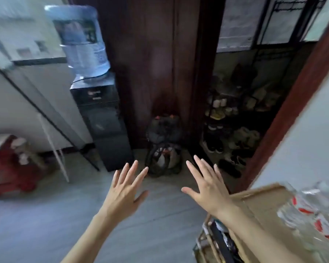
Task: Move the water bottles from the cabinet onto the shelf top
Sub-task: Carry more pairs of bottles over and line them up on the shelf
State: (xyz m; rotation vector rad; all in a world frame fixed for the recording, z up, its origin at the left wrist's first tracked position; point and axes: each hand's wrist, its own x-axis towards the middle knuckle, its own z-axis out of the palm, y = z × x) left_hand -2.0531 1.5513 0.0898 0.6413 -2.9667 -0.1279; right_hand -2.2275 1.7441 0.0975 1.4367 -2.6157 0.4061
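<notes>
Both my hands are held out over the grey floor with fingers spread and nothing in them. My left hand [125,188] is at the centre, my right hand [207,188] a little to its right. At the bottom right, several clear plastic water bottles [311,209] with red labels lie on a cardboard sheet [258,202] that tops a wire shelf [203,242]. My right forearm passes over the shelf's corner. The view is blurred, and no cabinet with bottles shows.
A black water dispenser [101,122] with a large blue jug [80,38] stands at the left of a dark wooden door [156,63]. A dark bag [163,147] sits on the floor ahead. A shoe rack [232,118] fills the right recess. A red stool [10,168] stands far left.
</notes>
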